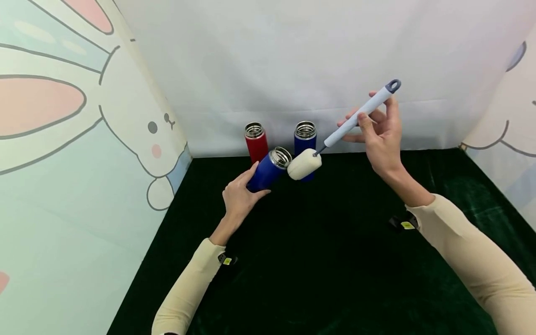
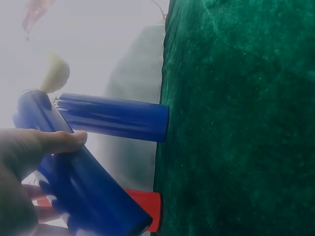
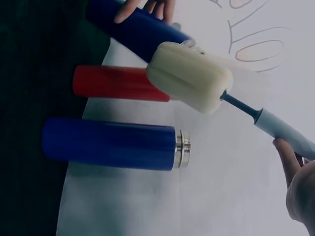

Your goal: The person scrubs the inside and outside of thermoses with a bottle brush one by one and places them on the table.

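Observation:
My left hand (image 1: 240, 195) grips a lidless blue thermos bottle (image 2: 93, 182), tilted with its steel mouth toward the right. Between the thumb and fingers of my right hand (image 1: 383, 135) is the light blue handle of a bottle brush (image 1: 358, 118). Its cream sponge head (image 3: 189, 76) is right beside the mouth of the tilted bottle, outside it; whether they touch I cannot tell. A second blue thermos bottle (image 3: 113, 145) stands upright behind the sponge, its mouth uncovered. To the left stands an open red thermos bottle (image 1: 256, 146), partly hidden by the tilted one.
A dark green cloth (image 1: 318, 260) covers the table. Behind the bottles hangs a white curtain (image 1: 293, 60) along the table's back edge. At the left is a wall panel (image 1: 117, 125) with a cartoon rabbit; another printed panel (image 1: 502, 125) is at the right.

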Demonstrator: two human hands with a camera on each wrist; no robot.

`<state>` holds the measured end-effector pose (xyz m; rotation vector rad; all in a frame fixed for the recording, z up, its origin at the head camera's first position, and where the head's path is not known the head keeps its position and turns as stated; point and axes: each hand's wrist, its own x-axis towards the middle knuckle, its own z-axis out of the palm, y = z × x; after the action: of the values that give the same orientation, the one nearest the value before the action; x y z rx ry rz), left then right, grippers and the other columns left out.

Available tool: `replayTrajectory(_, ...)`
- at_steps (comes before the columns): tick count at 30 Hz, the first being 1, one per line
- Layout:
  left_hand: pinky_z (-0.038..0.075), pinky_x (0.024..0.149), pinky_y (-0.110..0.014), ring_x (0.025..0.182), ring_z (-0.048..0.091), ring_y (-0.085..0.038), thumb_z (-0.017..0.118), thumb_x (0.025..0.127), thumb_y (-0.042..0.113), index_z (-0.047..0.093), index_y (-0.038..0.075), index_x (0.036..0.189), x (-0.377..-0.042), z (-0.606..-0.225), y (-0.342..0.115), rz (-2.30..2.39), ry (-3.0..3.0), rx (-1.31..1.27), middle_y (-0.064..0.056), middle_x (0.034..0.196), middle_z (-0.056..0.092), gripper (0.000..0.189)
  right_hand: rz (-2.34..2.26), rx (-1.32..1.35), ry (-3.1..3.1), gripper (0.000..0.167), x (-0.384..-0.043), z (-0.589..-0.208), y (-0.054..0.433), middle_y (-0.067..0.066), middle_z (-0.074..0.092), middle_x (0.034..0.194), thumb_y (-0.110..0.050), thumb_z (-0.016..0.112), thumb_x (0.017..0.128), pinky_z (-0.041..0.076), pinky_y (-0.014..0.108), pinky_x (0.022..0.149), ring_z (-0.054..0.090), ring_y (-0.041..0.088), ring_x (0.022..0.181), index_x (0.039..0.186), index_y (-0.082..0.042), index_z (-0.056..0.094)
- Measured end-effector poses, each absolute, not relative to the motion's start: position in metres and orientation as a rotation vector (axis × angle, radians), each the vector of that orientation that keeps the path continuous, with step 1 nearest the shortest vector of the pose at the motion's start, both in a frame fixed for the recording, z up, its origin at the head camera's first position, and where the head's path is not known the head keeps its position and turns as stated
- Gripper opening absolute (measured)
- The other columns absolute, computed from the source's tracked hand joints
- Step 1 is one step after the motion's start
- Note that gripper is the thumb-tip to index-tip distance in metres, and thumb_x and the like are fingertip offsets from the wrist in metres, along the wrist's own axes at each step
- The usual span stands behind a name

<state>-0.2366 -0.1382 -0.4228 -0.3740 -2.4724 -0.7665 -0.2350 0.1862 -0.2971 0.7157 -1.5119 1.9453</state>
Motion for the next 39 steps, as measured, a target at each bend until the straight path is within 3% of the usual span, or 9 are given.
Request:
replayTrajectory(19, 0.059, 0.090, -0.053, 0.113, 0.072, -0.032, 0.095, 0.071, 0.032, 0.058, 0.024, 0.146, -0.236, -0.427, -0.137, -0.739, -2.497, -0.413, -0.010, 0.129, 0.072, 0.085, 2.124, 0.786, -1.360, 0.034, -0.224, -0.292, 0.176, 0.017, 0.074, 0.100, 0.005, 0.051, 0.102, 0.062, 0.038, 0.067, 0.078, 0.029, 0.089, 0.134, -0.002, 0.044)
replayTrajectory(28, 0.059, 0.092, -0.049, 0.114, 0.072, -0.030, 0.096, 0.070, 0.031, 0.060, 0.025, 0.145, -0.228, -0.430, -0.134, -0.756, -2.445, -0.515, -0.008, 0.129, 0.072, 0.083, 2.248, 0.836, -1.189, 0.031, -0.232, -0.296, 0.166, 0.020, 0.072, 0.104, 0.002, 0.047, 0.104, 0.062, 0.043, 0.076, 0.076, 0.035, 0.098, 0.133, -0.005, 0.039)
replayTrajectory(39, 0.058, 0.094, -0.050, 0.115, 0.071, -0.031, 0.097, 0.068, 0.026, 0.062, 0.025, 0.142, -0.223, -0.428, -0.134, -0.756, -2.392, -0.566, -0.009, 0.129, 0.072, 0.082, 2.004, 0.716, -1.353, 0.037, -0.236, -0.303, 0.173, 0.017, 0.071, 0.105, 0.001, 0.049, 0.104, 0.063, 0.034, 0.078, 0.077, 0.027, 0.098, 0.138, -0.006, 0.038)
